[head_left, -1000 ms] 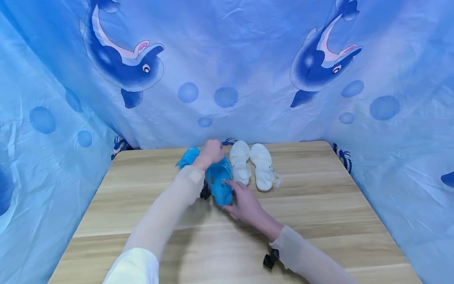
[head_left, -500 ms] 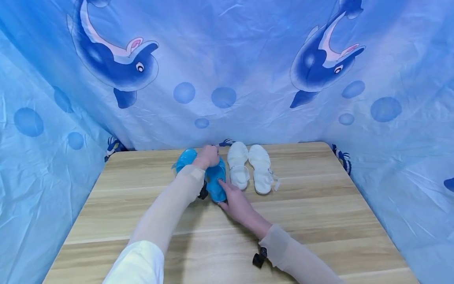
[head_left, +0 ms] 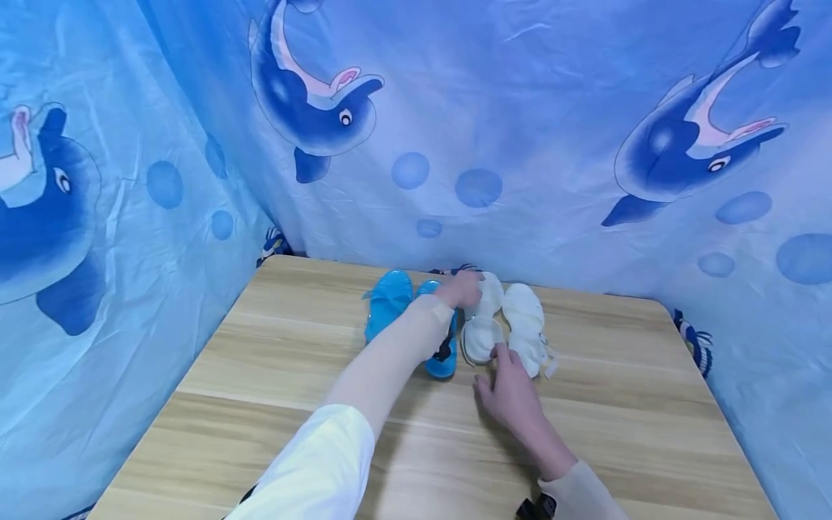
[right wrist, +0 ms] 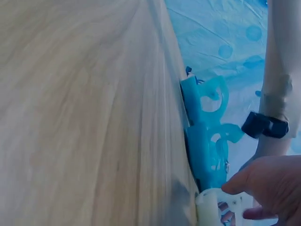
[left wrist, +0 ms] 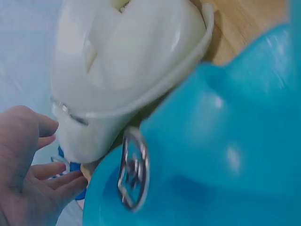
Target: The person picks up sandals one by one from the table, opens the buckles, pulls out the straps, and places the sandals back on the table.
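Observation:
A pair of blue jelly sandals stands on the wooden table, the left sandal [head_left: 388, 300] partly behind my left forearm, the right sandal [head_left: 442, 367] mostly covered by it. Beside them lie two white sandals, the nearer one [head_left: 482, 339] with a looped strap and the outer one [head_left: 523, 310]. My left hand [head_left: 461, 289] is at the far end of the nearer white sandal; the left wrist view shows its fingers [left wrist: 51, 181] loosely spread around that end. At the near end of the same sandal is my right hand [head_left: 513, 393], thumb apart from its fingers.
The wooden table [head_left: 292, 339] reaches back to a blue dolphin-print curtain [head_left: 552, 144], which also hangs at both sides. The sandals stand near the table's back edge. A black wrist camera [right wrist: 265, 125] is strapped to my left wrist.
Both hands have let go of the right blue sandal, which now lies straighter beside its mate. They have moved right to the nearer white sandal. The head view has turned left.

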Demonstrator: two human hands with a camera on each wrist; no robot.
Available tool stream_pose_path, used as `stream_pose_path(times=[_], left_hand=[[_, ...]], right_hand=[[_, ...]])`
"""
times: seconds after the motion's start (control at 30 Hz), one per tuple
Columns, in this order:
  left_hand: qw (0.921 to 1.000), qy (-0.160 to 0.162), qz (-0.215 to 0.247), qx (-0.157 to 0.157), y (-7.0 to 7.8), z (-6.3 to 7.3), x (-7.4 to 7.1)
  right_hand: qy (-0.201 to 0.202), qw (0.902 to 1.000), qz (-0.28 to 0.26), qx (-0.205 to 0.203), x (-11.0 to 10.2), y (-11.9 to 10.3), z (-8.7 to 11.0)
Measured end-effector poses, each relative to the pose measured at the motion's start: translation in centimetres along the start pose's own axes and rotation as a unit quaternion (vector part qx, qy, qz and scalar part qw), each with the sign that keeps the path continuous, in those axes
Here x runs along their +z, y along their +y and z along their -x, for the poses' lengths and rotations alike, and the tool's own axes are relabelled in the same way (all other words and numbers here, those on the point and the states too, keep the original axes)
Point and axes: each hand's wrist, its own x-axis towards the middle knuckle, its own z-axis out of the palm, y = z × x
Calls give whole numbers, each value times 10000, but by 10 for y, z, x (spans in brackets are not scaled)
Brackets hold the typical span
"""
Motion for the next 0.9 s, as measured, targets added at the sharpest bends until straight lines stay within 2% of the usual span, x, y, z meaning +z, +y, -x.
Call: stream_pose_path(times=[0.07, 0.17, 0.3, 0.43, 0.53, 0.63, 0.73, 0.9], left_hand=[[10000, -69, -24, -19, 5, -2, 3], [9998, 1, -182, -10, 7, -5, 5], [9992, 217, -283, -181, 1, -8, 5], [9984, 447, -212, -275, 0, -10, 5], [9957, 685, -533, -313, 4, -10, 0], [9930, 872, -708, -377, 9, -7, -7], [9928, 1077, -476, -230, 16, 1, -14], [9920, 1223, -55, 324, 27, 17, -20]], right_hand=[[9, 9999, -78, -93, 3, 2, -2], [143, 9997, -68, -206, 8, 1, -7], [234, 9995, 53, -185, 11, -6, -13], [619, 9969, 209, -435, 14, -4, -21], [851, 9946, 182, -571, 9, -2, -29], [788, 9960, -5, -434, -1, -2, -32], [713, 9967, -164, -345, -10, -4, -27], [784, 9960, -257, -355, -26, -7, -8]])
